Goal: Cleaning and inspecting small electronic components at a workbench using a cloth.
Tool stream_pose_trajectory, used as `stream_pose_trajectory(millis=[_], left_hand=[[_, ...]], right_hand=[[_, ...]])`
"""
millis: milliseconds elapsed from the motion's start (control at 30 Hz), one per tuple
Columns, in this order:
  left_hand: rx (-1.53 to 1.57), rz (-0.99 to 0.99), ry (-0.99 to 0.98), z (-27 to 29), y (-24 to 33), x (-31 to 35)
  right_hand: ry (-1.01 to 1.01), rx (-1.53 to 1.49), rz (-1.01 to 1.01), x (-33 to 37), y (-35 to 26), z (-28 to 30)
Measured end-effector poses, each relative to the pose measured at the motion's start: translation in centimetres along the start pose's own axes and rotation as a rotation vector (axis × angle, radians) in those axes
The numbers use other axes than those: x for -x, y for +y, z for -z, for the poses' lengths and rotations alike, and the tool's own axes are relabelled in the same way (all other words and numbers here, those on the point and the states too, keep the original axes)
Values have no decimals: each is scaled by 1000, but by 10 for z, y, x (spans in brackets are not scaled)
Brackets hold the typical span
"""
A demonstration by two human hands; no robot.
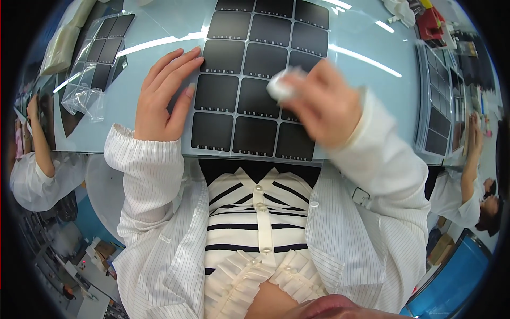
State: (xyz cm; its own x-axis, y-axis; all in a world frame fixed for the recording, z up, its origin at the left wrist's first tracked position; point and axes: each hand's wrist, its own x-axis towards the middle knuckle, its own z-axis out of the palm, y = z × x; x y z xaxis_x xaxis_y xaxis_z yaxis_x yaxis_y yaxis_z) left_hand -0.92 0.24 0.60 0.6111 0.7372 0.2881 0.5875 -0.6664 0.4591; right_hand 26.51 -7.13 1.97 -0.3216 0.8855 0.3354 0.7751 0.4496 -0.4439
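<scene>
In front of me on the glass-topped table lies a sheet of dark rectangular panels, set in several rows of three with pale gaps between them. My left hand rests with fingers stretched out along the sheet's left edge, its fingertips touching the border. Over the right part of the sheet, my right hand is closed around a white wad of cloth or tissue. Motion blurs the wad and the hand, and the panels beneath them are partly hidden. Whether the wad presses on the surface I cannot tell.
A clear plastic bag with similar dark panels lies at the left, beside a pale stack of film or bags. Stacked panel sheets stand at the right edge, with a red bin behind. Other people work at both sides.
</scene>
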Motion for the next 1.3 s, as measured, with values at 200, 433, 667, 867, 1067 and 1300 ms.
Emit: stream_pose_trajectory(millis=[200,433,667,867,1067,1300], left_hand=[[7,-7,9,2,2,-1],[14,1,-7,3,5,-3],[14,-11,-5,6,10,-5],[32,8,-3,6,9,-8],[38,6,15,2,-1,-3],[99,-3,108,3,-15,6]], right_hand=[[255,169,-135,-16,45,10],[3,-83,-2,7,-21,-5],[158,109,267,-11,20,9],[47,-93,118,5,-17,-4],[70,-25,48,1,6,4],[206,85,71,-31,46,-7]])
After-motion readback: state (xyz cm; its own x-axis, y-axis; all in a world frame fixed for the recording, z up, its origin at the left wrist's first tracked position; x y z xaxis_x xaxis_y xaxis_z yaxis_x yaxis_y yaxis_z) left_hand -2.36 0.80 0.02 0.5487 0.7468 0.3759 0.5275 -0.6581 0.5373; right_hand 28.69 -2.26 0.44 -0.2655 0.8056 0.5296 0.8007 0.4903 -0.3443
